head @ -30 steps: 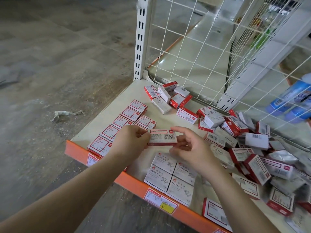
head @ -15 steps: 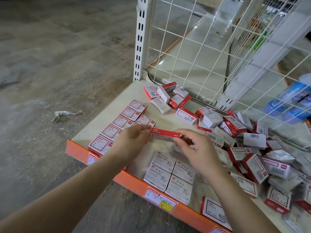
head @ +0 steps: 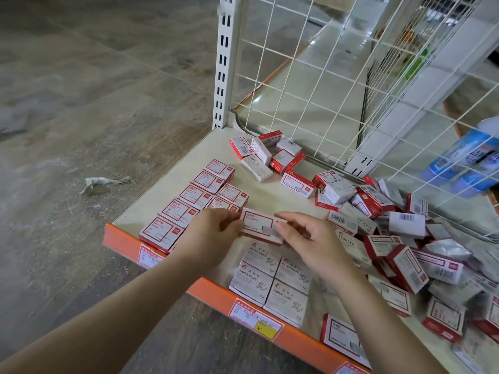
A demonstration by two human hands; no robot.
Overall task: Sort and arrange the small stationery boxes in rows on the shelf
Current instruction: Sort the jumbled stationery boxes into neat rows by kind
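Note:
A red-and-white staple box (head: pixel 258 223) is held label-up between both hands just above the cream shelf (head: pixel 151 209). My left hand (head: pixel 210 236) pinches its left end. My right hand (head: pixel 310 238) pinches its right end with curled fingers. To the left lie two neat rows of red-framed clip boxes (head: pixel 193 197). Below the hands sits a block of white paper-clip boxes (head: pixel 270 279). A loose heap of mixed boxes (head: pixel 391 233) fills the right side, partly hidden by my right forearm.
A small cluster of staple boxes (head: pixel 266 155) lies near the back corner by the white upright post (head: pixel 225 63). White wire mesh (head: pixel 337 85) walls the back. The orange front lip (head: pixel 216 295) carries price tags. Blue bottles (head: pixel 464 163) stand behind the mesh at right.
The box has been turned in my hands from its barcode side, through its red edge, to its red-framed label side. Both hands stayed in place over the shelf.

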